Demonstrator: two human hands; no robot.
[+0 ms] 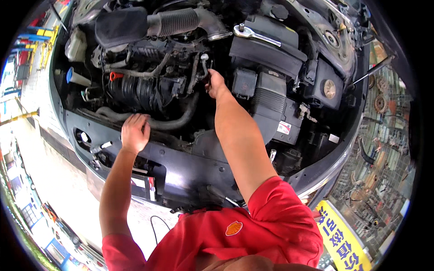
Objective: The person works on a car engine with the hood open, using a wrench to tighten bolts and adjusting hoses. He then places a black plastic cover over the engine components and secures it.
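Observation:
My left hand (135,133) rests at the front of the engine bay, fingers lying loosely over a thick black curved hose (172,123). My right hand (214,83) reaches into the engine beside a pale-capped metal tube (204,61); its fingers curl down, and what they grip is hidden. Near it are the ribbed intake duct (174,22), a small black box (245,81) and the black plastic manifold (135,92) with an orange loop (115,76) by it. A chrome ratchet (266,38) lies on a black housing above and right of my right hand.
The car's front panel (185,162) runs below my forearms. A battery (289,128) sits to the right, a hood strut (375,67) beyond it. Used parts (379,104) lie on the ground at the far right, a yellow sign (339,235) at lower right. Yellow-and-blue equipment (43,40) stands at far left.

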